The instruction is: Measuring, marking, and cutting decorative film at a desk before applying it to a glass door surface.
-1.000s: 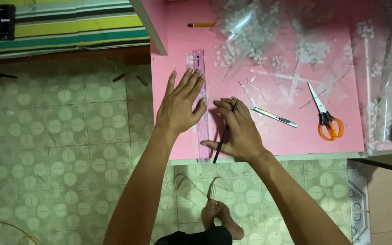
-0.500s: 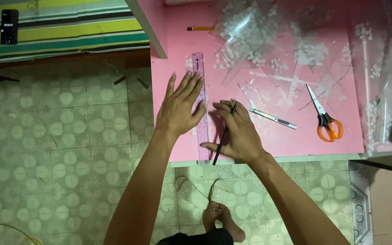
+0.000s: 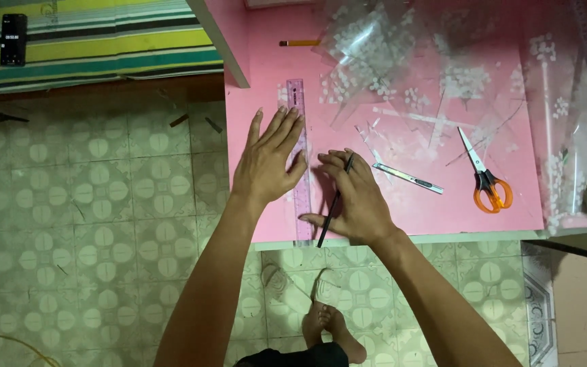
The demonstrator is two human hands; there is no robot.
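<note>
**Ruler runs up the frame, between your two hands**

Head view: your left hand (image 3: 266,160) lies flat with fingers spread on the pink bench (image 3: 409,204), its fingertips pressing the left side of the translucent pink ruler (image 3: 300,160). The ruler's long axis runs from the bench's near edge at lower centre straight toward the top of the frame. Your right hand (image 3: 354,200) sits just right of the ruler, fingers closed around a thin dark pen (image 3: 334,204) that slants with its tip near the ruler's right edge. The left hand is the nearer one, touching the ruler; the right is just beside it. Further right lie a slim craft knife (image 3: 409,178) and orange-handled scissors (image 3: 487,177), well apart from both hands.
</note>
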